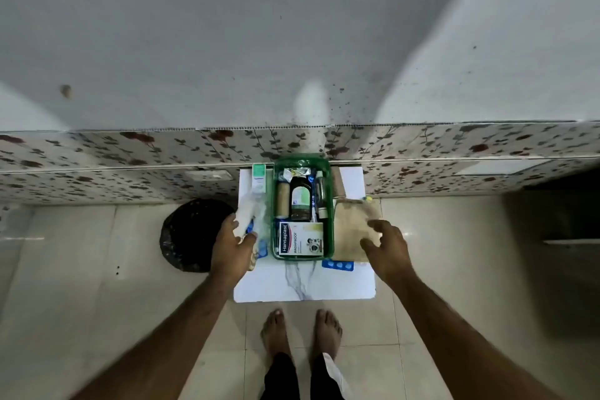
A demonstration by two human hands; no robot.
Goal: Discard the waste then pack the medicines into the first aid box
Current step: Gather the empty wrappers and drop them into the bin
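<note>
A green first aid box (328, 204) stands on a small white table (305, 286). Inside it lie a dark brown bottle (300, 198), a beige roll (282, 200), a thin bottle (321, 196) and a Hansaplast carton (301, 239). My left hand (232, 248) rests left of the box, its fingers touching a white wad of cotton or gauze (248, 209) and a blue item beneath it. My right hand (386, 245) hovers with spread fingers over a tan cloth pouch (352, 224) right of the box. A blue blister strip (339, 266) lies in front.
A bin lined with a black bag (188, 234) sits on the floor left of the table. A white and green carton (258, 182) stands at the table's back left. The flowered tile wall (130, 156) rises behind. My bare feet (302, 331) stand before the table.
</note>
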